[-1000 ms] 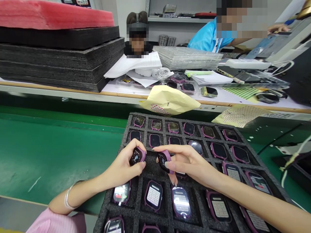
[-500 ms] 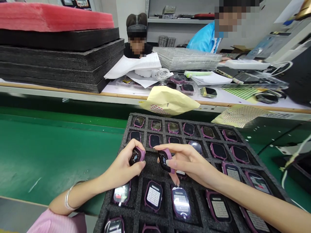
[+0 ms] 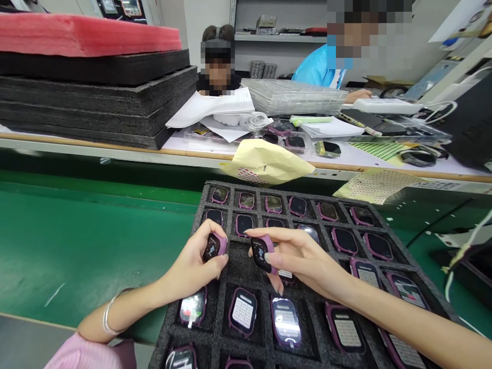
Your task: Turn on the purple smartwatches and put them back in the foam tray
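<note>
Left purple smartwatch [image 3: 214,247], right purple smartwatch [image 3: 263,253], both tilted, dark-faced with pale graphics, above a foam tray [image 3: 222,308]

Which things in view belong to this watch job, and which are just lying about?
In the job:
left hand, gripping one watch
right hand, gripping another watch
black foam tray of watches, below the hands

Apparently just lying about:
red foam
stacked black foam
loose papers
white cable
clear plastic trays

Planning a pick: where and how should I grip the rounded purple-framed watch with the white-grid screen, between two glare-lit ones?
Pinch the watch by its long purple sides, probably from above: it's face up, sunk in the black foam tray, gap to its right.
</note>
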### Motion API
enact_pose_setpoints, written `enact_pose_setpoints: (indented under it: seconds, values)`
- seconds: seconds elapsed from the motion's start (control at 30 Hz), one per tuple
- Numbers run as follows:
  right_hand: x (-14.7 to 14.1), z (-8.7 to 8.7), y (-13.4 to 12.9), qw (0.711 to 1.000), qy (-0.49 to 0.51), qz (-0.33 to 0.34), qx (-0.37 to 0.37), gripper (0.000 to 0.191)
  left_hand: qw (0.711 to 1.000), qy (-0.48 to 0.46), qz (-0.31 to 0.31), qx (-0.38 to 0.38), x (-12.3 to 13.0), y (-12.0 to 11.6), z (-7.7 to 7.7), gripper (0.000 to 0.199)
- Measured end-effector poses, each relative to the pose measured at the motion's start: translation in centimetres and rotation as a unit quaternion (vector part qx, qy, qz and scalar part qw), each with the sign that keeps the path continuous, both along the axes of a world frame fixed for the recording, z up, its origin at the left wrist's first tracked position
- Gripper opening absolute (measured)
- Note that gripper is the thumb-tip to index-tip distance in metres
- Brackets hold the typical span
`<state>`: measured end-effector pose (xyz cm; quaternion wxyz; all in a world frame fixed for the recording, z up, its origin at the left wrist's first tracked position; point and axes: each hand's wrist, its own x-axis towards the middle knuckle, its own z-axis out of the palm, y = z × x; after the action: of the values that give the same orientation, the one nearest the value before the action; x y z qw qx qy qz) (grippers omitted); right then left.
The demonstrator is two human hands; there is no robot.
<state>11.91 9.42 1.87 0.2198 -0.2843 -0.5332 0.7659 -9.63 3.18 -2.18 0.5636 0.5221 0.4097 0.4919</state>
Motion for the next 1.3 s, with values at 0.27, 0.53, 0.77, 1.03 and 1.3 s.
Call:
enact_pose_setpoints:
  seconds: [0.27, 0.53, 0.77, 1.03, 1.3]
  values:
    - [0.6, 0.2, 0.1, 0.998, 0.058, 0.03, 0.01, 0.041, 0.997, -0.054, 0.022, 0.058, 0.3, -0.6, 0.6, 0.018]
    - [-0.5, -1.3, 0.5, 0.999, -0.013, 0.025, -0.032, 0.04, 0.99, -0.106, -0.059, -0.072, 0.0, 0.5, -0.5, 0.025]
    - [-0.4, -1.7, 0.7, 0.999, -0.038, -0.003, 0.031, 0.044, 0.987, -0.123, -0.066, -0.085, -0.1, 0.6, -1.3, 0.036]
    - [-0.3, -1.6, 0.7, 0.999, -0.03, -0.007, 0.029, 0.044, 0.989, -0.106, -0.06, -0.083, 0.0, 0.6, -1.0, 0.036]
    - [-0.3, -1.7, 0.6, 0.999, -0.024, -0.01, 0.033, 0.041, 0.991, -0.089, -0.055, -0.078, 0.1, 0.6, -0.7, 0.032]
